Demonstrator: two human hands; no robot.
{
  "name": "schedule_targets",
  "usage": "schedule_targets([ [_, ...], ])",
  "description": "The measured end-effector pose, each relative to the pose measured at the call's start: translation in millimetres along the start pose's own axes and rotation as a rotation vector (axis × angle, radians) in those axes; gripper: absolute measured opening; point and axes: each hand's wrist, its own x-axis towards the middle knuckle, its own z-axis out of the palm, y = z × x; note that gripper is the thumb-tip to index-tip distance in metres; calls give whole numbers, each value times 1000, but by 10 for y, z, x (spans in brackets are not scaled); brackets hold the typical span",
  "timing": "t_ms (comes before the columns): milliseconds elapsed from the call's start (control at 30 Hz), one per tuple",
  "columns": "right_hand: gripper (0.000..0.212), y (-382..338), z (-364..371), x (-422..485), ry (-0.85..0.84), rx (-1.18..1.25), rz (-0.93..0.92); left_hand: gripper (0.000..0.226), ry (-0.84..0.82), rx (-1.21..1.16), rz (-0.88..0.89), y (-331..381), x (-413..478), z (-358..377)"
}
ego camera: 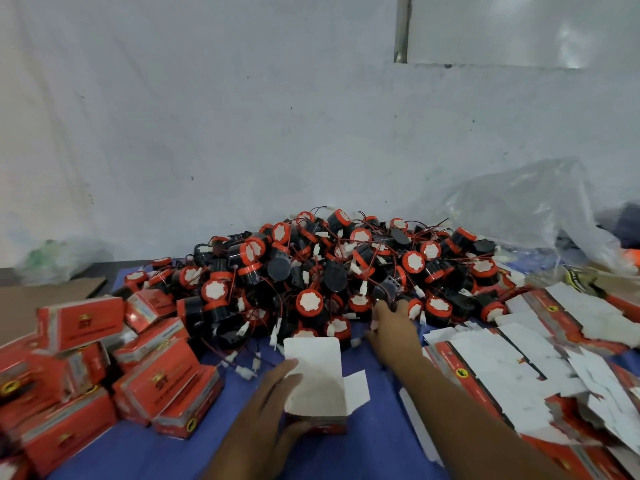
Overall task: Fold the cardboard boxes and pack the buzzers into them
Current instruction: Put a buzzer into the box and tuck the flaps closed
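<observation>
1. Covering the table is a blue cloth [374, 427]. A plain white wall [242, 133] stands behind, with a crumpled clear plastic bag [519, 216] at the far right and a brown cardboard sheet [45, 299] at the far left.
2. A heap of black round buzzers with red caps and thin red wires [329, 268] lies mid-table against the wall.
3. Folded red cardboard boxes [104, 368] are stacked at the left. Flat red-and-white box blanks [519, 358] are spread at the right.
4. An open red box with a white inside [315, 375] stands on the cloth just in front of the heap, flaps up.
5. The left hand [273, 410] grips this open box, fingers curled on its left wall and thumb at its near base.
6. The right hand [394, 323] reaches to the heap's near edge, fingertips against a dark buzzer. Blur hides the grip, so I cannot tell whether it pinches anything.
7. Box print is too blurred to read, and the lower corners are cut off.
</observation>
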Motion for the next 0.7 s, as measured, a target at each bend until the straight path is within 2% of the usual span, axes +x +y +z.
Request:
schedule_targets([
  [67,32,5,-91,-89,120,234,86,67,25,-98,-63,8,6,-27],
  [167,41,-72,-375,-344,271,827,114,62,51,-127,-78,-18,14,-37],
  [200,44,-146,-495,-477,267,974,83,58,70,-124,-60,-20,21,-29],
  [267,40,-306,-646,-768,187,1079,-42,52,70,-122,-67,-19,18,-19],
  [367,39,-454,-680,-1162,17,1054,-324,56,6,-192,-158,-4,9,-11],
  [467,49,-420,-561,-1313,-65,737,-578,68,-44,-276,-210,51,-15,-5],
  [533,53,-367,-499,-1321,-107,592,-602,67,-25,-293,-224,74,-34,-10],
  [600,50,-308,-464,-1306,-165,555,-580,57,16,-296,-222,90,-50,-26],
  [700,43,-244,-386,-1267,-173,434,-633,23,119,-275,-194,125,-52,-40],
])
